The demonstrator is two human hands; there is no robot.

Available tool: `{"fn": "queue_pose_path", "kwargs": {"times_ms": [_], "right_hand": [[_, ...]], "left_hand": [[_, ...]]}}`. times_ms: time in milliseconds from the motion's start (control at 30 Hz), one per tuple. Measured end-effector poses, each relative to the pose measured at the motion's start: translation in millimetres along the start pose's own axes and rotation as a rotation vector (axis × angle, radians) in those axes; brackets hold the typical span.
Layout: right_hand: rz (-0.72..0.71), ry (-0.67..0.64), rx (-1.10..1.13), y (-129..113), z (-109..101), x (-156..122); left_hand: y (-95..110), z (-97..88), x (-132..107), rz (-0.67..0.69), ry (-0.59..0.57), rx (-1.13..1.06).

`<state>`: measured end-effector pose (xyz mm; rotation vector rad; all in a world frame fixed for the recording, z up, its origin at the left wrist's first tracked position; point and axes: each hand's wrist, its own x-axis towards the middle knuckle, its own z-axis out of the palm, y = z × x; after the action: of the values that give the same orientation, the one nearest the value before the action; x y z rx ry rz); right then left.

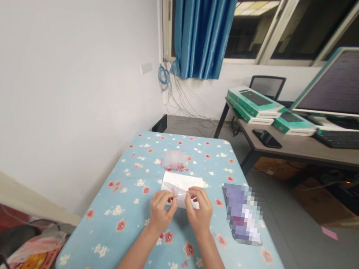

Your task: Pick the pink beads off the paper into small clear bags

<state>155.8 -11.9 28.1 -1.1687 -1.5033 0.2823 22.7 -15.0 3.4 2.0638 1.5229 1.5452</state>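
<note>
Translucent piece (180,193) sits between left grip (161,210) and right grip (201,211).

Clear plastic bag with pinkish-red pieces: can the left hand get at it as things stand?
Probably yes: nothing visible blocks the left hand from the clear plastic bag, lying beyond the white rectangular paper. It would likely have to release the small translucent film it pinches first.

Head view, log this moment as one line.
left hand, right hand | pinching clear plastic | over white paper | clear bag beyond
</note>
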Motion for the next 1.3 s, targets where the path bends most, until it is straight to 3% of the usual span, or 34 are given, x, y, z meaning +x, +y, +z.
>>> {"fn": "queue_pose_path", "kwargs": {"times_ms": [167, 333, 567, 700, 833, 967, 1100, 1200, 1300], "right_hand": [[-0.043, -0.148, 0.117, 0, 1, -2], [0.029, -0.209, 0.195, -1, 0, -3], [0.074, -0.215, 0.242, 2, 0, 0], [0.011, -0.342, 0.257, 4, -2, 1], [0.077, -0.459, 0.262, 3, 1, 0], [0.271, -0.437, 0.423, 2, 11, -2], [0.679, -0.257, 0.716, 7, 18, -2], [0.883, -0.114, 0.911, 12, 19, 0], [0.999, -0.040, 1.045, 16, 20, 1]], "left_hand": [[-1, 3.4, 0, 0.138, 0.131, 0.103], [-4, 0.1, 2, 0.125, 0.081, 0.286], [-3, -8.0, 5, 0.142, 0.066, 0.251], [-2, -10.8, 6, 0.162, 0.045, 0.278], [-1, -11.8, 6, 0.207, 0.015, 0.364], [0, -9.5, 5, 0.182, -0.023, 0.381], [-5, -7.4, 6, 0.015, -0.013, 0.318], [-11, -7.1, 8, -0.118, -0.027, 0.112], [-13, -7.0, 8, -0.186, -0.129, -0.182]]}}
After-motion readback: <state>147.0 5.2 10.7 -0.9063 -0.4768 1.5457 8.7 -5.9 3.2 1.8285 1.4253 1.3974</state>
